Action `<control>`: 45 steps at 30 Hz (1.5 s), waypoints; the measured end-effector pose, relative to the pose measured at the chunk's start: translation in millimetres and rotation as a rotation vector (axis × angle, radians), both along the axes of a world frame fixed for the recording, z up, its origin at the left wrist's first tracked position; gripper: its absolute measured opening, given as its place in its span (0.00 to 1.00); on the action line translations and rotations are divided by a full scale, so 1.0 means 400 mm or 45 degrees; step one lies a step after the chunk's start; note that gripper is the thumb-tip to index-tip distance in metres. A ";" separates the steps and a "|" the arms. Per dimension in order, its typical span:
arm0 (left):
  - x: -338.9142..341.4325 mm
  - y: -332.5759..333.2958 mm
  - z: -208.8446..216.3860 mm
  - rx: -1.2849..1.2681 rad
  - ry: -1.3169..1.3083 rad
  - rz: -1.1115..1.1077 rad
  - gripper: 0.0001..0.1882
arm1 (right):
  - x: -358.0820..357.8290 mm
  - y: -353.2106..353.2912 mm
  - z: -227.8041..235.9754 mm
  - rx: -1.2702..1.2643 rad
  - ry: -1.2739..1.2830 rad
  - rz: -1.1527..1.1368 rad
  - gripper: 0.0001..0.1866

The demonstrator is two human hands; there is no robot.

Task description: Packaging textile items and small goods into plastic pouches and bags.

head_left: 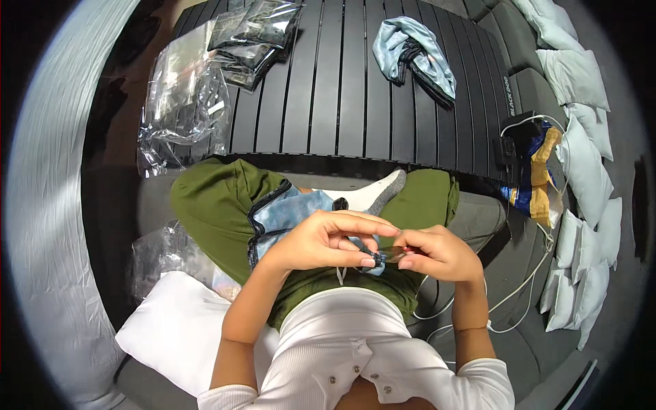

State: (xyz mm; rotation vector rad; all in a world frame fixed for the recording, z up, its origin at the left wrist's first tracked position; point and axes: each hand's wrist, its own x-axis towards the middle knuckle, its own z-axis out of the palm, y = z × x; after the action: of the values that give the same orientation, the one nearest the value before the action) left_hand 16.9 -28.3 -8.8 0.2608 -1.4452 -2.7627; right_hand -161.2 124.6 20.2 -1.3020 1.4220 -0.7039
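Observation:
A light-blue cloth piece with black trim [295,212] lies across my lap. My left hand [331,239] is closed on an edge of this cloth, its dark border pinched between thumb and fingers. Close beside it, my right hand [437,253] is closed with thumb against fingers. A small thing with a bit of red shows at its fingertips, too small to make out. The two hands nearly meet at the index fingers, above my green trousers [212,205].
On the black slatted table [335,82] ahead lie a bunched blue cloth item with black trim [417,58], clear plastic bags [184,102] and dark packaged items [253,41]. A white pillow [174,321] sits at left. White cables [529,280] and a blue-and-yellow bag [540,171] are at right.

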 end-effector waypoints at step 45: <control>-0.037 0.000 -0.031 -0.046 0.024 -0.147 0.27 | -0.017 0.007 -0.033 -0.078 -0.130 -0.137 0.11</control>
State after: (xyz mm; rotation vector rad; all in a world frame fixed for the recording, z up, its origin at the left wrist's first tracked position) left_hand 2.2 -28.5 -21.1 0.1544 -1.5517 -2.8161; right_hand -168.1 127.5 7.2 -1.2261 1.4048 -0.8795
